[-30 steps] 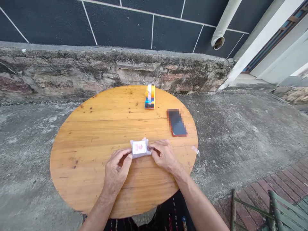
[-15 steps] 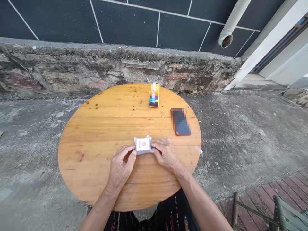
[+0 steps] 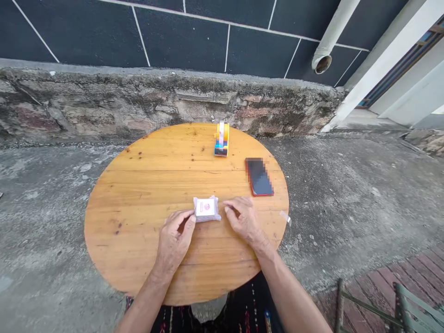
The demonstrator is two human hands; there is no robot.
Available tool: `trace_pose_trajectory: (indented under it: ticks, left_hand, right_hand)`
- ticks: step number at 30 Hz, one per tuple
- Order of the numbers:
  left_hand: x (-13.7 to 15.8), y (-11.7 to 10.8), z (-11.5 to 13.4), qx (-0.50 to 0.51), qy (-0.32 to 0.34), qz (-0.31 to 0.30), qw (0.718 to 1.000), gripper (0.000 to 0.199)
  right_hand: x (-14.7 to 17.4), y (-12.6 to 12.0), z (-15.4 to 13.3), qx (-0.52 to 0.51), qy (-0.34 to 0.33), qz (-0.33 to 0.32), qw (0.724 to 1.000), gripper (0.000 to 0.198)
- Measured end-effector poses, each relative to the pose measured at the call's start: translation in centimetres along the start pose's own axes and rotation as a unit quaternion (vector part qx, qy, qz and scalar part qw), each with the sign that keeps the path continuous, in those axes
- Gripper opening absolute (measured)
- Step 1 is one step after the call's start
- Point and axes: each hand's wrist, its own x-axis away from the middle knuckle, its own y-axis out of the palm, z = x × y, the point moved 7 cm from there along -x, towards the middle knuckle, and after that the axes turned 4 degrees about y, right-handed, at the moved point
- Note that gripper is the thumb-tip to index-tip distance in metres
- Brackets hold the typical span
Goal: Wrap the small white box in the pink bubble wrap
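Observation:
A small white box with red print, wrapped in translucent bubble wrap [image 3: 206, 208], lies flat on the round wooden table [image 3: 149, 199]. My left hand [image 3: 174, 233] pinches the wrap at its left end between thumb and fingers. Just right of the package, my right hand [image 3: 243, 218] rests on the wood, apart from it. Its thumb and index finger are separated, with nothing between them.
A yellow and blue tape dispenser [image 3: 221, 139] stands at the table's far edge. The phone [image 3: 259, 177] in a red case lies to the right. A strip of clear tape [image 3: 285, 216] hangs at the right edge. Beyond is a stone wall base [image 3: 138, 104].
My right hand has let go of the package's right end and moved slightly right. My left hand keeps its hold on the left end.

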Motion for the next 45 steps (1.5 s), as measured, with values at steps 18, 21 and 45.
trace_pose_trajectory:
  ticks: [18,21,45]
  left_hand:
    - [0.3,0.0,-0.8,0.013,-0.018,0.004,1.000,0.020]
    - [0.2,-0.2,-1.1,0.020,-0.034,0.021,0.999,0.021]
    - [7.0,15.6,10.7,0.629,-0.529,-0.107,0.560,0.054]
  right_hand:
    - [-1.9,-5.5,7.9,0.309,0.205,0.112,0.922,0.075]
    - [-2.3,-5.5,8.3,0.312,0.218,0.100,0.919,0.068]
    - [14.0,-8.5,-2.0,0.148,0.155,0.074,0.974,0.063]
